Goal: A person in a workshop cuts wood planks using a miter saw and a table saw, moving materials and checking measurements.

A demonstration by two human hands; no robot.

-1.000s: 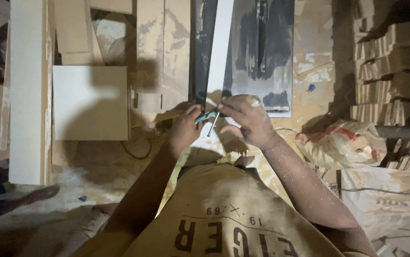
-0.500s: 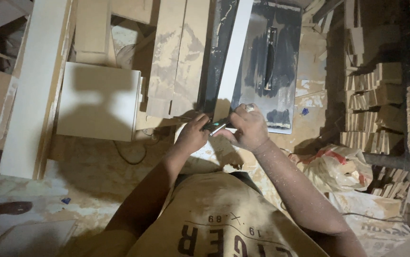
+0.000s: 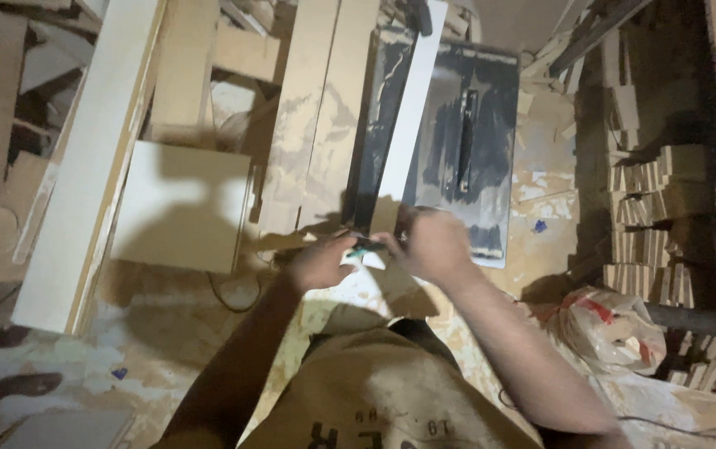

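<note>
Holding a small dark thing with a bit of green (image 3: 368,244) between them, my left hand (image 3: 318,263) and my right hand (image 3: 431,246) meet at the near end of a long white strip (image 3: 408,125). Both grips are pinched shut on the small thing, just above the dusty floor. The strip lies over a dark flat board (image 3: 478,141), with pale wood planks (image 3: 325,108) to the left, a white panel (image 3: 179,204) beside them, and a plastic bag (image 3: 607,324) to the right.

White-red plastic bag (image 3: 616,324) (floor, rt).
</note>
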